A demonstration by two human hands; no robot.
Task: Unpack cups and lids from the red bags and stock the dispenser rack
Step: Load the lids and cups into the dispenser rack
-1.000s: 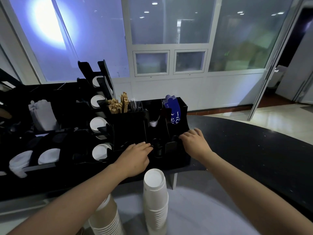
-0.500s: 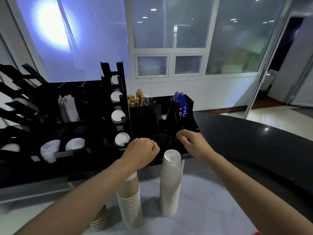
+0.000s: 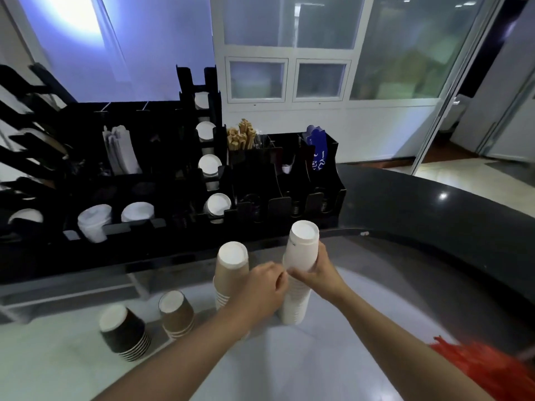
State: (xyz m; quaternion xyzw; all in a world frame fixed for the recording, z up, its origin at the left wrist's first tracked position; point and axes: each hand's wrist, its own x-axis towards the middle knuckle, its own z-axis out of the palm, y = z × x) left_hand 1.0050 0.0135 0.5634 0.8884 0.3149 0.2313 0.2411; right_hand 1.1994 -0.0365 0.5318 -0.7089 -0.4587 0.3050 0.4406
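A tall stack of upturned white cups [image 3: 301,256] stands on the pale counter. My right hand [image 3: 321,270] grips its upper part, fingers wrapped round the far side. My left hand [image 3: 263,287] sits just left of that stack with fingers curled, its fingertips close to the stack beside my right thumb; whether it holds anything cannot be told. A stack of tan cups [image 3: 231,270] stands partly behind my left hand. The black dispenser rack [image 3: 220,175] holds white lids in its slots. A red bag [image 3: 489,369] lies at the lower right.
A short stack of brown cups [image 3: 176,316] and a dark stack [image 3: 124,331] stand at the lower left. The rack also holds wooden stirrers [image 3: 240,137], napkins [image 3: 121,151] and blue packets [image 3: 317,151]. A dark curved counter [image 3: 434,227] runs on the right.
Both hands left the rack's front compartments and came down toward me. My right hand took hold of the white cup stack and my left hand closed in beside it. The view tilted down.
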